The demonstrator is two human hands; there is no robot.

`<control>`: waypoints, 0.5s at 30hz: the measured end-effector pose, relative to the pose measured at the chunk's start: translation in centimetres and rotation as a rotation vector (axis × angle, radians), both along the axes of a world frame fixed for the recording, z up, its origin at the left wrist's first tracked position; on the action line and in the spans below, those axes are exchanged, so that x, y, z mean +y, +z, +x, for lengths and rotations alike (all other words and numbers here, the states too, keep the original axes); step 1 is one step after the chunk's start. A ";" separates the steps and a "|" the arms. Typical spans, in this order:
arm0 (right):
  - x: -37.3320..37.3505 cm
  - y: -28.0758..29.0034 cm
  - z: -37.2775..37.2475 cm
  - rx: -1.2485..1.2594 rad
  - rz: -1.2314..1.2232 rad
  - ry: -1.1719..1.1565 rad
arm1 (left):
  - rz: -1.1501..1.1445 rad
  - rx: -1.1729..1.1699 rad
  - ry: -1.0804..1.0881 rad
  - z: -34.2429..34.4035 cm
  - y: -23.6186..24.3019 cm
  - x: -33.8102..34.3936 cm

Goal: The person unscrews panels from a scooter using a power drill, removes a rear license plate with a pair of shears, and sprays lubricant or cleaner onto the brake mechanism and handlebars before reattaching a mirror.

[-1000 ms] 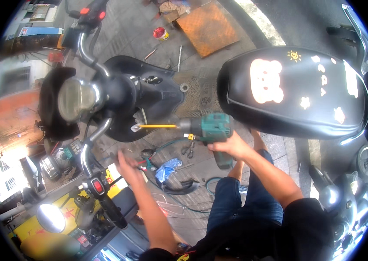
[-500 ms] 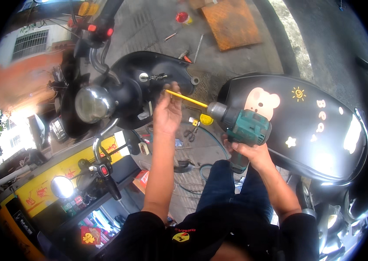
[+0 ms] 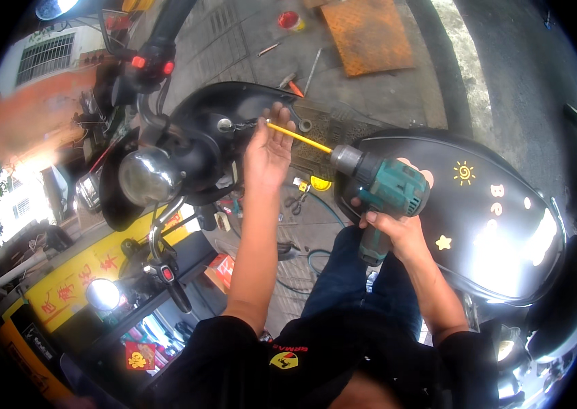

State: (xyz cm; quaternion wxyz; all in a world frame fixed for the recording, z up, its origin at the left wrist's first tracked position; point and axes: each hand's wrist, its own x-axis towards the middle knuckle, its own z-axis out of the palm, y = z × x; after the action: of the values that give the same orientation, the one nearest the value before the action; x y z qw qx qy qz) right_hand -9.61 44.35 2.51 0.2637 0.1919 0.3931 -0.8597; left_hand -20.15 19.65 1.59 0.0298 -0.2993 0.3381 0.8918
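Note:
My right hand (image 3: 397,235) is wrapped round the handle of a green and black cordless drill (image 3: 397,187). A long yellow screwdriver bit (image 3: 305,140) sticks out of its chuck, pointing left and slightly away from me. At the bit's tip, my left hand (image 3: 269,153) is held palm up with its fingers stretched out. The thumb is beside the tip; whether they touch I cannot tell. Behind that hand lies the black front body panel (image 3: 210,102) of a scooter, with keys (image 3: 241,125) hanging at its lock. Under the drill is the glossy black seat (image 3: 479,204), decorated with stickers.
A round headlight (image 3: 149,177) and handlebar grips (image 3: 178,296) stand at the left. On the ground lie a hammer (image 3: 291,83), a wrench (image 3: 269,49), a rusty plate (image 3: 369,37), a red tub (image 3: 290,20) and scissors (image 3: 295,203). A tool cabinet (image 3: 111,334) stands at lower left.
Both hands and the drill have moved slightly farther from me, and the left fingers are raised a little. The view has shifted somewhat. My right hand keeps its hold on the drill.

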 end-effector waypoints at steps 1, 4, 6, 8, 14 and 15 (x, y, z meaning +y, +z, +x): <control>-0.3 0.1 -0.2 -0.012 0.013 0.012 | 0.058 0.023 -0.004 -0.2 -0.1 -0.6; -0.9 0.4 -0.8 -0.021 0.043 0.035 | 0.147 0.065 -0.003 -0.9 -0.2 -1.9; -1.1 0.3 -1.5 0.021 0.046 0.034 | 0.082 0.065 0.016 -1.3 0.3 -1.9; -1.5 0.7 -2.1 0.010 0.031 0.034 | 0.037 0.052 0.060 -1.7 0.7 -2.1; -2.6 -0.4 -2.1 -0.074 -0.093 0.024 | -0.165 0.068 -0.025 -1.3 0.2 -4.2; -2.9 -0.7 -1.9 -0.074 -0.088 0.041 | -0.172 0.048 -0.030 -1.0 0.0 -4.9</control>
State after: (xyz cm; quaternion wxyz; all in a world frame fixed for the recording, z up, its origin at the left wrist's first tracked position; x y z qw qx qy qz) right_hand -11.51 41.50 1.80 0.3037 0.2036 0.3486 -0.8630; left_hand -21.11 14.71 1.55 0.0090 -0.2743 0.4185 0.8657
